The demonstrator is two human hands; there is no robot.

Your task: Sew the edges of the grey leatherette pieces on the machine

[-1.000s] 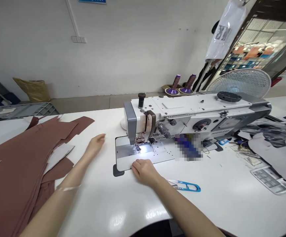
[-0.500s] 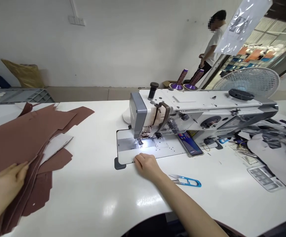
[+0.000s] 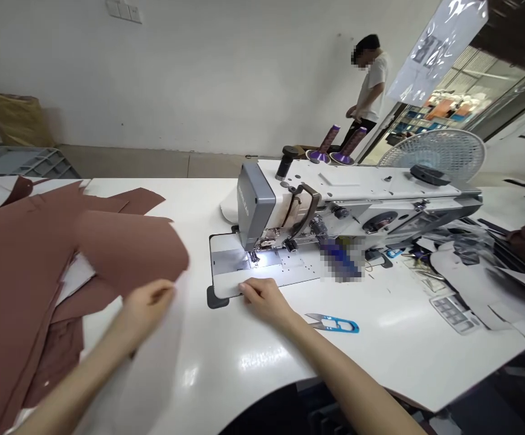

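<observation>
My left hand [image 3: 151, 302] pinches the edge of a brown leather-like piece [image 3: 139, 241]. The piece curves up above the table, its pale underside hanging below the fingers and blurred by motion. Behind it lies a stack of brown cut pieces [image 3: 12, 266], spread across the left of the table. My right hand [image 3: 264, 296] rests at the front edge of the sewing machine bed [image 3: 226, 281], its fingers curled together; whatever they may hold is hidden. The sewing machine [image 3: 257, 199] has its lamp lit over the needle area. Blue-handled thread snips [image 3: 337, 324] lie right of my right wrist.
Two purple thread cones [image 3: 319, 156] stand behind the machine. Scraps and sheets [image 3: 461, 284] crowd the table's right side. A fan [image 3: 438, 154] stands at the back right, and a person [image 3: 371, 87] is by the wall. A grey crate [image 3: 22, 162] sits beyond the table.
My left hand has moved right from the stack, lifting a brown piece off it. My right hand stays at the machine bed. The view has shifted slightly to the right.
</observation>
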